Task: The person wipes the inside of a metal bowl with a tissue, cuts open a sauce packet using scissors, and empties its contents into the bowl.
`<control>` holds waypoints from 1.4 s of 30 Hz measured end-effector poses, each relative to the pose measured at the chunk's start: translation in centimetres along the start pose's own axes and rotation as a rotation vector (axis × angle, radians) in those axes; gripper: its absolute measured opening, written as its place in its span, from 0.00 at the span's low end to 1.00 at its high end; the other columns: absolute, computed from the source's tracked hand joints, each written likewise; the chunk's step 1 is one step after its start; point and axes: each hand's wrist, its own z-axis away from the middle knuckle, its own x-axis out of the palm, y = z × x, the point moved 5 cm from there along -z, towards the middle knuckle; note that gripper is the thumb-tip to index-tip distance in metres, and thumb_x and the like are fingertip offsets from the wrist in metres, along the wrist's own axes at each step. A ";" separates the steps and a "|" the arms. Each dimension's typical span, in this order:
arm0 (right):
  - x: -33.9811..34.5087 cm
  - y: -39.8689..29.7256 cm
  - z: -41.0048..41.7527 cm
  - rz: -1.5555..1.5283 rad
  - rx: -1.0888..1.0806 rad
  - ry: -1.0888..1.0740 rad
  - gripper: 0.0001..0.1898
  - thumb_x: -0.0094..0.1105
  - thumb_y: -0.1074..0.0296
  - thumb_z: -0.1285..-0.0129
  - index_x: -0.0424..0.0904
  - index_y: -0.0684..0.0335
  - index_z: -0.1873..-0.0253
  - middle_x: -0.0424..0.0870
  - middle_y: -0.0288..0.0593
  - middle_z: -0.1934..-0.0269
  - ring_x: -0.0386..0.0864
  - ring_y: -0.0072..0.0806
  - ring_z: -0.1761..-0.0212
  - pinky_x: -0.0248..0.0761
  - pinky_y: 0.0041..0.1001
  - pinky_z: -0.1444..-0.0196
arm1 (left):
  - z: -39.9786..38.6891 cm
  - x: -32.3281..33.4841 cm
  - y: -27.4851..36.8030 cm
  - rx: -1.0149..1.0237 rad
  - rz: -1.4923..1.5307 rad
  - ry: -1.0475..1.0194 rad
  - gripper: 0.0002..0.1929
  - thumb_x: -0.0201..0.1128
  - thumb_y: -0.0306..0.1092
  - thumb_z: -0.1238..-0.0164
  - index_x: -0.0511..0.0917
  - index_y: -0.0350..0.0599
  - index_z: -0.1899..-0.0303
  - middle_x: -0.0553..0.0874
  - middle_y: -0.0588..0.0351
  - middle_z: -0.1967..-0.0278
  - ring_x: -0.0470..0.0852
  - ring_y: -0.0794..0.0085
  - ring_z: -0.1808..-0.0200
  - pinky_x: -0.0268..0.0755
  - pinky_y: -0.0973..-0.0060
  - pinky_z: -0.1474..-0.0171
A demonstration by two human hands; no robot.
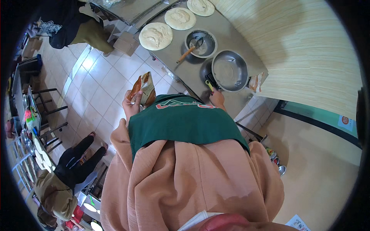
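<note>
My left hand point(133, 104) grips a crumpled brown and cream packet point(143, 88) beside the table's front edge. My right hand point(217, 99) is closed around a slim tool with a yellow-green handle point(208, 85); its working end cannot be made out. Just beyond that hand stands a wide steel bowl point(242, 63), with a black object point(213, 79) showing at its near left side. A smaller steel bowl point(210, 39) sits farther back, and a wooden-handled ladle point(186, 55) leans in it. Several pale round dough-like discs point(156, 36) lie along the left side.
Everything stands on a metal table point(185, 68) against a wood-patterned wall point(306, 57). Another packet point(255, 83) lies right of the wide bowl. A cardboard box point(126, 43) rests on the tiled floor. One person point(89, 33) is at upper left, another point(55, 193) at lower left.
</note>
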 end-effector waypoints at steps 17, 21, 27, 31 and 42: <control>-3.0 3.8 -10.5 0.107 0.178 -0.064 0.16 0.54 0.63 0.45 0.75 0.57 0.51 0.81 0.53 0.57 0.79 0.47 0.51 0.71 0.41 0.50 | 2.8 -1.5 1.1 -0.024 -0.135 0.129 0.08 0.66 0.31 0.37 0.78 0.37 0.65 0.80 0.61 0.70 0.75 0.82 0.66 0.66 0.81 0.61; -2.8 4.1 -10.3 0.123 0.173 -0.124 0.18 0.53 0.63 0.44 0.75 0.57 0.49 0.82 0.52 0.57 0.79 0.46 0.51 0.72 0.41 0.51 | 3.1 -1.2 0.7 -0.020 -0.163 0.122 0.07 0.66 0.30 0.38 0.78 0.37 0.65 0.81 0.61 0.70 0.75 0.82 0.67 0.67 0.81 0.62; -1.0 3.4 -8.5 0.073 0.144 -0.084 0.17 0.53 0.65 0.44 0.77 0.55 0.49 0.79 0.50 0.52 0.78 0.46 0.49 0.72 0.40 0.50 | 2.8 -0.8 0.5 0.010 -0.155 0.102 0.07 0.66 0.30 0.38 0.78 0.38 0.66 0.82 0.61 0.71 0.76 0.83 0.68 0.67 0.82 0.63; -3.1 2.8 -7.7 -0.019 0.171 -0.042 0.16 0.53 0.66 0.45 0.79 0.52 0.51 0.80 0.50 0.53 0.78 0.46 0.51 0.71 0.40 0.50 | 2.5 -0.7 0.0 -0.003 -0.113 0.088 0.07 0.66 0.31 0.38 0.77 0.38 0.67 0.82 0.61 0.70 0.76 0.83 0.68 0.67 0.82 0.63; -3.6 3.9 -6.1 -0.307 0.224 -0.142 0.15 0.54 0.64 0.43 0.79 0.61 0.52 0.81 0.55 0.60 0.80 0.44 0.55 0.71 0.40 0.55 | 2.9 0.9 1.3 0.019 -0.123 0.045 0.08 0.67 0.32 0.38 0.77 0.38 0.66 0.82 0.61 0.71 0.75 0.83 0.66 0.67 0.82 0.61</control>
